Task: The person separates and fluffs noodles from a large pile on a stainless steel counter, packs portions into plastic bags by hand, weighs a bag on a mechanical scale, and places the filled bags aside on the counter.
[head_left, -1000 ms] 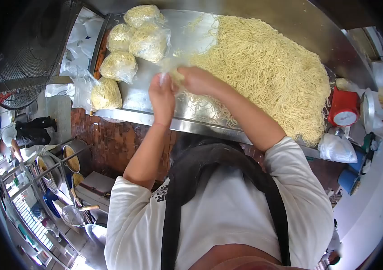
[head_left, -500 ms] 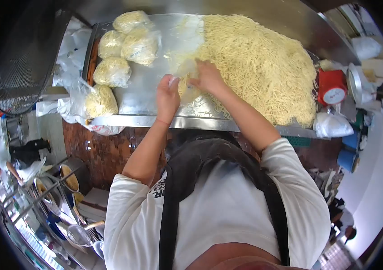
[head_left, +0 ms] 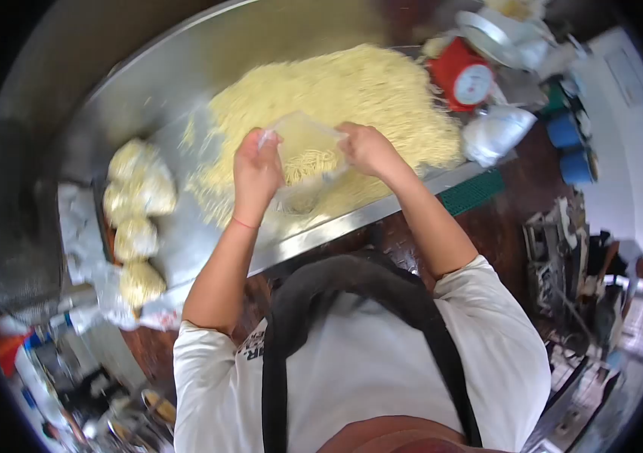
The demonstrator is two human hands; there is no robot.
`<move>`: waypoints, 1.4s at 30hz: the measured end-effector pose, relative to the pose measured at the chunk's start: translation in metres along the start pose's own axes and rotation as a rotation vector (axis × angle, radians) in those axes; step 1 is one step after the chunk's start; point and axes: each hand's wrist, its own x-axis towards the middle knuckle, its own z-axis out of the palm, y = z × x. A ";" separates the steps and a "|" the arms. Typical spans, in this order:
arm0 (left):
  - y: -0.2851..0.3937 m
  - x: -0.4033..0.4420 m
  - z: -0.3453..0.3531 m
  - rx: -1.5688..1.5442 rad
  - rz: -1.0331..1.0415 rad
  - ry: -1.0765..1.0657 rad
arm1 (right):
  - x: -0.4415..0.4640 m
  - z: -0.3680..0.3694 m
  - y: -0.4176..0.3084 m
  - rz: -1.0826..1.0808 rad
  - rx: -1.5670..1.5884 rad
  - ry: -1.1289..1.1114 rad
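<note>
Left hand (head_left: 258, 172) and right hand (head_left: 369, 149) each pinched a clear thin plastic bag (head_left: 300, 130) by its rim, mouth spread. Pale-yellow stringy noodles (head_left: 321, 83) lay heaped toward 12 o'clock. Risks: slipping pinch could have folded the mouth; overpulling could have torn film, spilling strands past the silver metal counter edge (head_left: 314, 238), 6 o'clock.

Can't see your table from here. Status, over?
Left hand, right hand holding clear plastic bag open, noodles inside. Noodle heap beyond. Filled bags, red dial scale clear of hands.
</note>
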 end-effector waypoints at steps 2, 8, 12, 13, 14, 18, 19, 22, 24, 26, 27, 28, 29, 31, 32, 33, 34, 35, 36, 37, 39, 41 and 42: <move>0.019 0.033 0.070 0.003 0.077 -0.084 | -0.017 -0.105 -0.021 0.094 0.236 -0.075; 0.102 0.119 0.310 -0.074 0.399 -0.275 | -0.044 -0.259 0.094 -0.292 0.437 0.845; 0.170 0.177 0.417 -0.311 0.468 -0.314 | -0.091 -0.310 0.183 -0.161 0.439 0.994; 0.178 0.191 0.432 -0.433 0.450 -0.425 | -0.102 -0.309 0.207 -0.126 0.476 0.987; 0.176 0.198 0.448 -0.396 0.439 -0.381 | -0.114 -0.306 0.229 -0.088 0.515 0.979; 0.129 0.229 0.496 -0.280 0.414 -0.251 | -0.165 -0.278 0.296 0.144 0.505 0.904; 0.110 0.236 0.503 -0.180 0.317 -0.275 | -0.176 -0.270 0.308 0.195 0.531 0.873; 0.058 0.248 0.515 -0.003 0.129 -0.354 | -0.199 -0.256 0.329 0.315 0.526 0.762; 0.048 0.251 0.524 0.013 0.083 -0.367 | -0.205 -0.257 0.339 0.336 0.489 0.714; 0.050 0.250 0.530 -0.027 0.075 -0.338 | -0.208 -0.259 0.347 0.315 0.450 0.693; 0.053 0.249 0.532 -0.004 0.089 -0.346 | -0.208 -0.259 0.351 0.315 0.460 0.701; 0.058 0.249 0.533 0.016 0.107 -0.353 | -0.207 -0.260 0.354 0.310 0.469 0.709; 0.063 0.249 0.533 0.038 0.128 -0.357 | -0.205 -0.261 0.357 0.302 0.479 0.716; 0.067 0.251 0.535 0.049 0.151 -0.343 | -0.202 -0.260 0.365 0.274 0.477 0.707; 0.067 0.255 0.535 0.057 0.158 -0.339 | -0.200 -0.260 0.368 0.260 0.475 0.704; 0.070 0.256 0.536 0.065 0.165 -0.336 | -0.198 -0.260 0.370 0.234 0.471 0.717; 0.071 0.256 0.537 0.080 0.159 -0.342 | -0.196 -0.260 0.371 0.208 0.466 0.729; 0.072 0.256 0.537 0.093 0.152 -0.348 | -0.194 -0.260 0.372 0.184 0.461 0.741; 0.073 0.255 0.539 0.106 0.145 -0.354 | -0.193 -0.260 0.373 0.180 0.470 0.738; 0.073 0.256 0.541 0.127 0.161 -0.347 | -0.193 -0.259 0.375 0.175 0.480 0.734; 0.073 0.258 0.547 0.168 0.192 -0.331 | -0.195 -0.257 0.374 0.182 0.495 0.720; 0.072 0.258 0.553 0.235 0.208 -0.307 | -0.196 -0.259 0.373 0.198 0.504 0.704; 0.072 0.258 0.555 0.268 0.217 -0.295 | -0.198 -0.258 0.373 0.206 0.508 0.702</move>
